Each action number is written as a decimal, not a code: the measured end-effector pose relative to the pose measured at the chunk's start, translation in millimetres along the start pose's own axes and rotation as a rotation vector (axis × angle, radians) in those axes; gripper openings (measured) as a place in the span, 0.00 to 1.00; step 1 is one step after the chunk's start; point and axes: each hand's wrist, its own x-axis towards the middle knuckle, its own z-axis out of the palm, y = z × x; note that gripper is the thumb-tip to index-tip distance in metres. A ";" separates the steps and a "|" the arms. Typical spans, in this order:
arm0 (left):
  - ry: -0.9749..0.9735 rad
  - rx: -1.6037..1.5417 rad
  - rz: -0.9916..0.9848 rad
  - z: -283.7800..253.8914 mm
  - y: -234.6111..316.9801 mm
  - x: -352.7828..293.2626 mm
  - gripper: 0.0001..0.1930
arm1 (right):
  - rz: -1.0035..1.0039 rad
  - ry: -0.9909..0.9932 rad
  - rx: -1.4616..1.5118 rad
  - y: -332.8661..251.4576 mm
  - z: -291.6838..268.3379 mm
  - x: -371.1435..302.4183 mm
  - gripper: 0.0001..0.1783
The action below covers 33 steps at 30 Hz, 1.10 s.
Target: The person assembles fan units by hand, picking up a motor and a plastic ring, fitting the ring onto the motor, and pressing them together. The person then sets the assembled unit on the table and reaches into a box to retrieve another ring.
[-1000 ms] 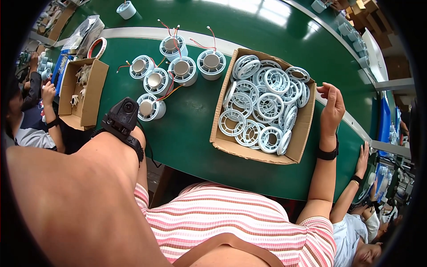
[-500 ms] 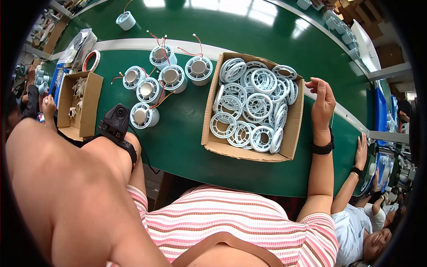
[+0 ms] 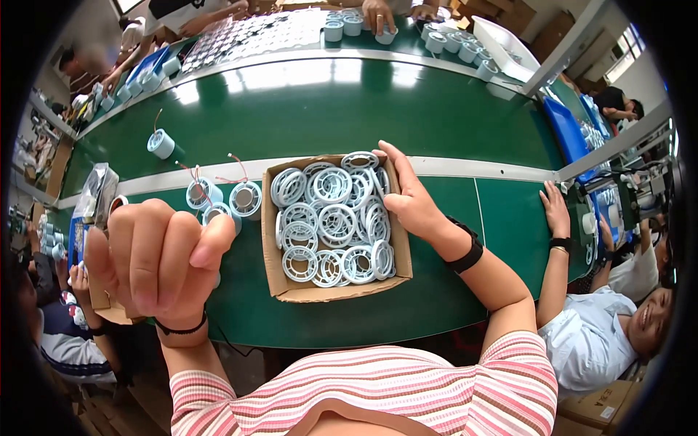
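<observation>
My left hand (image 3: 156,261) is raised close to the view at the left, its fingers curled into a loose fist; nothing shows in it. Part of a group of light-blue motor housings (image 3: 246,198) with metal discs and wires is hidden behind it. My right hand (image 3: 413,196) lies against the right wall of an open cardboard box (image 3: 342,293), thumb at the rim and forefinger stretched toward the far corner. Light-blue plastic rings (image 3: 337,223) with spokes fill the box.
One motor housing (image 3: 161,144) stands farther off, beyond a pale strip (image 3: 153,179) on the green table (image 3: 443,291). A small cardboard box (image 3: 109,309) is at the left. Co-workers sit both sides; a co-worker's hand (image 3: 555,212) rests on the table at the right.
My left arm has drawn back from beside the view, and its hand now shows as a fist. My right hand has come against the box. The view has shifted to show more of the far side.
</observation>
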 end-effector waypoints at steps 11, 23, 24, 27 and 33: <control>0.169 0.053 0.021 -57.1 26.1 -72.4 0.25 | 0.022 0.094 0.057 -3.5 -7.2 -11.7 0.40; 0.442 1.391 0.180 -76.4 -30.9 -83.9 0.20 | -0.008 0.673 -1.097 32.6 -246.0 159.7 0.37; 0.423 1.574 0.181 -77.5 -36.6 -82.5 0.20 | -0.011 0.672 -1.102 44.4 -264.0 173.7 0.37; 0.336 1.835 0.211 -87.4 -48.3 -82.0 0.19 | 0.188 0.763 -1.162 63.8 -300.4 208.2 0.49; 0.347 1.908 0.158 -113.0 -53.3 -94.5 0.18 | 0.325 0.831 -1.298 63.0 -311.2 256.7 0.54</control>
